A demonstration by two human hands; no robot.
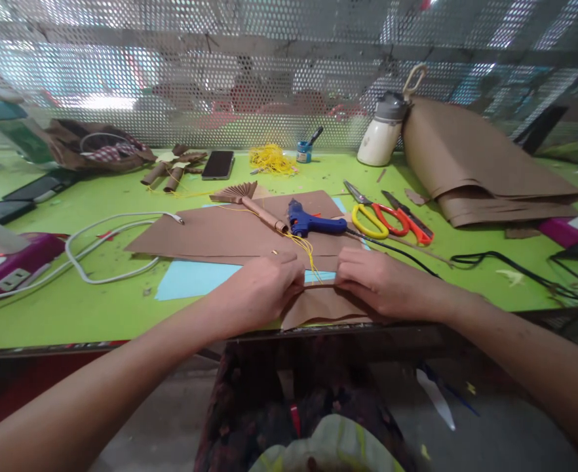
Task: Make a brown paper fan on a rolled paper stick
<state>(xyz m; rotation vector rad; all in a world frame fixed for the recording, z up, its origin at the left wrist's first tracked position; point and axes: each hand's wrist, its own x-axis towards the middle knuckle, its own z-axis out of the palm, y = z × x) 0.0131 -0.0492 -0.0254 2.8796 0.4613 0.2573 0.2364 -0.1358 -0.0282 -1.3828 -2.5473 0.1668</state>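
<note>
Left hand (273,283) and right hand (367,280), slightly apart, pinch folded brown paper (326,305); the green desk (97,318) ends just nearside of them.

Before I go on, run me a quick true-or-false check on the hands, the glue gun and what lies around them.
1. The left hand and right hand both hold the near brown paper piece. True.
2. The blue glue gun rests on the flat brown paper sheet. True.
3. The right hand grips the blue glue gun. False: that hand is on the near brown paper piece.
4. The smartphone lies left of the tangled yellow string. True.
5. The tangled yellow string lies on the flat brown paper sheet. False: it lies beyond it, on the green tabletop.
</note>
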